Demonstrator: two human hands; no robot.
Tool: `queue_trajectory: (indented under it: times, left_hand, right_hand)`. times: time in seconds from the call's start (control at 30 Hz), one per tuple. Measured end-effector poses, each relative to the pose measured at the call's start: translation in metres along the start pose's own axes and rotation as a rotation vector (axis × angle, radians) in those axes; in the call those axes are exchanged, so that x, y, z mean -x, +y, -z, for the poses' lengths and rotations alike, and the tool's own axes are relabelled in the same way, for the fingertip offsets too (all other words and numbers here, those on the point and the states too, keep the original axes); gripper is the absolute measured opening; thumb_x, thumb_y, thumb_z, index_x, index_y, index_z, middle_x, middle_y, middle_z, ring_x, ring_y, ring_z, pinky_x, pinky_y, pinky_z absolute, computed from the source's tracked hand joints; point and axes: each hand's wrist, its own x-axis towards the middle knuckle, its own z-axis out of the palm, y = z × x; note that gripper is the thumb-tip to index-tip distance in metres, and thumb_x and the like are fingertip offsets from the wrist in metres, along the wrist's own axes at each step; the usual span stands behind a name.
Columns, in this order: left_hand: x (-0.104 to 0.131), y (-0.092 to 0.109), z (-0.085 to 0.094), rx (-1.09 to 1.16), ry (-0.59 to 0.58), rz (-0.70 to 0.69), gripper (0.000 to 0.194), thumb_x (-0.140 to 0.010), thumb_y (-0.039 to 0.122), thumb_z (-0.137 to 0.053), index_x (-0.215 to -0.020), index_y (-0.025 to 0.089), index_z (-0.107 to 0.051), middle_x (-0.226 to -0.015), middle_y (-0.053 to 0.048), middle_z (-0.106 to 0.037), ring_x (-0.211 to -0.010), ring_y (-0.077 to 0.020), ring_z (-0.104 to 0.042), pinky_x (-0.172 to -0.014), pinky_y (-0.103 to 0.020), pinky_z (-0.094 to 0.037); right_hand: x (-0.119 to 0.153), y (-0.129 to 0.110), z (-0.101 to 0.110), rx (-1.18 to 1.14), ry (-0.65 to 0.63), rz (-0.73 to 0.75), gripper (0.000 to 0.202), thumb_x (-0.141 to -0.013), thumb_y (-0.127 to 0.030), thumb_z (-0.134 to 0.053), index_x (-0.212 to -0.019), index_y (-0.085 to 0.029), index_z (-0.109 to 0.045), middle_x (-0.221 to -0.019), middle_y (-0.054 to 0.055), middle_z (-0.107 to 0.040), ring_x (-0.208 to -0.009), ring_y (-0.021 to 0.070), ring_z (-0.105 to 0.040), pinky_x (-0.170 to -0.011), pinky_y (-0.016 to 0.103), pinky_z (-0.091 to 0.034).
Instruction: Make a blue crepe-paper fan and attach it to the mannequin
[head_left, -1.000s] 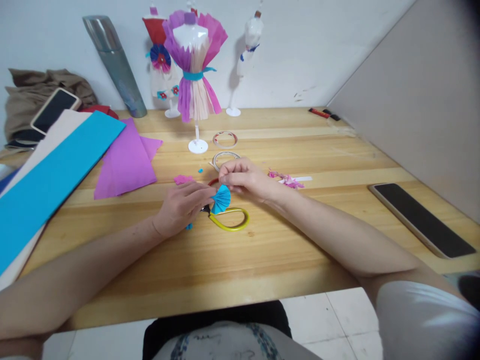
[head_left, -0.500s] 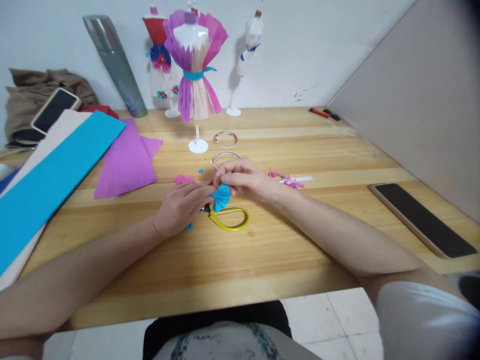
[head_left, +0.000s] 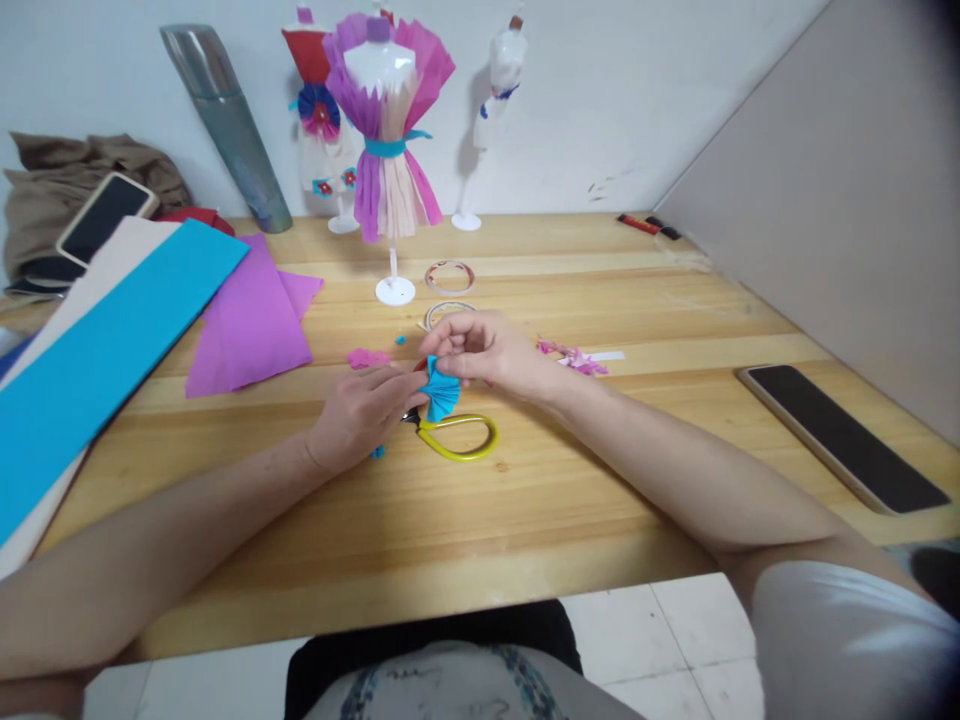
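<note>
A small pleated blue paper fan (head_left: 442,394) is spread between my hands above the table. My left hand (head_left: 365,412) pinches the gathered end of the fan, its fingers closed. With thumb and fingers bent, my right hand (head_left: 480,352) grips the fan's upper right edge. Beneath the fan lie scissors with a yellow handle loop (head_left: 495,437); their other parts are mostly hidden by my hands. Pink paper scraps (head_left: 368,358) lie just beyond my left hand, and tiny blue scraps (head_left: 377,452) lie below it.
A small mannequin in a purple and cream paper dress (head_left: 391,150) stands behind two tape rolls (head_left: 471,276). Blue paper (head_left: 112,370) and purple paper (head_left: 247,325) lie left, near a leaning flask (head_left: 240,140). A phone (head_left: 844,438) lies right.
My right fingers have shifted slightly on the fan's edge, and the blue fan is opened a little wider at its top. My left hand keeps its pinch.
</note>
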Motion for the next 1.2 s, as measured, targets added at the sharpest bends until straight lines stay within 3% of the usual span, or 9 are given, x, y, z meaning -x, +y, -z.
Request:
queue_trajectory:
  times: [0.27, 0.4, 0.53, 0.73, 0.9, 1.07, 1.2]
  left_hand:
    - [0.001, 0.003, 0.002, -0.139, 0.026, 0.138, 0.025, -0.101, 0.033, -0.053, -0.103, 0.02, -0.075, -0.085, -0.004, -0.079, -0.073, -0.0151, -0.073, -0.071, -0.024, -0.059]
    - [0.002, 0.002, 0.002, -0.164, 0.06, 0.166, 0.024, -0.101, 0.03, -0.053, -0.101, 0.019, -0.074, -0.083, -0.005, -0.078, -0.071, -0.015, -0.072, -0.068, -0.024, -0.057]
    - [0.0, 0.002, 0.001, -0.147, 0.065, 0.119, 0.02, -0.1, 0.027, -0.054, -0.103, 0.019, -0.072, -0.082, -0.005, -0.078, -0.071, -0.0155, -0.072, -0.067, -0.024, -0.056]
    - [-0.003, 0.005, 0.002, -0.15, 0.106, -0.065, 0.014, -0.096, 0.017, -0.06, -0.107, 0.017, -0.068, -0.088, -0.006, -0.078, -0.071, -0.0141, -0.072, -0.071, -0.023, -0.056]
    - [-0.002, 0.004, 0.0, -0.208, 0.095, -0.033, 0.014, -0.099, 0.022, -0.057, -0.105, 0.017, -0.068, -0.084, -0.004, -0.077, -0.067, -0.0137, -0.07, -0.068, -0.023, -0.055]
    - [-0.002, 0.003, 0.0, -0.209, 0.1, -0.072, 0.012, -0.098, 0.019, -0.059, -0.104, 0.014, -0.067, -0.083, -0.006, -0.077, -0.068, -0.0144, -0.072, -0.068, -0.023, -0.055]
    - [-0.003, 0.004, 0.001, -0.202, 0.094, -0.03, 0.016, -0.1, 0.022, -0.056, -0.101, 0.013, -0.069, -0.08, -0.006, -0.077, -0.071, -0.015, -0.073, -0.069, -0.022, -0.056]
  right_hand:
    - [0.001, -0.002, -0.001, -0.091, 0.113, -0.007, 0.032, -0.072, -0.036, -0.077, -0.095, -0.018, -0.064, -0.055, -0.008, -0.055, -0.046, 0.0071, -0.045, -0.045, 0.021, -0.034]
    - [0.003, -0.006, -0.001, -0.032, 0.098, 0.011, 0.036, -0.067, -0.031, -0.079, -0.097, -0.017, -0.066, -0.062, -0.006, -0.06, -0.053, 0.0086, -0.052, -0.05, 0.022, -0.04]
    - [0.001, -0.003, -0.002, -0.013, 0.13, 0.008, 0.034, -0.062, -0.021, -0.076, -0.095, -0.017, -0.066, -0.066, -0.005, -0.062, -0.055, 0.0082, -0.053, -0.054, 0.023, -0.042]
    - [0.002, -0.003, -0.003, -0.018, 0.178, -0.026, 0.029, -0.061, -0.017, -0.066, -0.09, -0.016, -0.068, -0.063, -0.005, -0.059, -0.051, 0.0077, -0.049, -0.05, 0.023, -0.039]
    - [0.004, -0.008, -0.005, 0.056, 0.104, 0.003, 0.029, -0.063, -0.019, -0.069, -0.092, -0.016, -0.068, -0.065, -0.004, -0.06, -0.058, 0.0107, -0.054, -0.056, 0.026, -0.043]
    - [0.002, -0.002, -0.009, 0.135, 0.188, 0.038, 0.025, -0.064, -0.014, -0.066, -0.089, -0.017, -0.067, -0.062, -0.006, -0.057, -0.055, 0.0094, -0.051, -0.056, 0.025, -0.041]
    - [0.002, -0.002, -0.007, 0.132, 0.333, 0.11, 0.02, -0.067, -0.018, -0.068, -0.087, -0.017, -0.067, -0.06, -0.007, -0.053, -0.052, 0.0087, -0.047, -0.052, 0.024, -0.038]
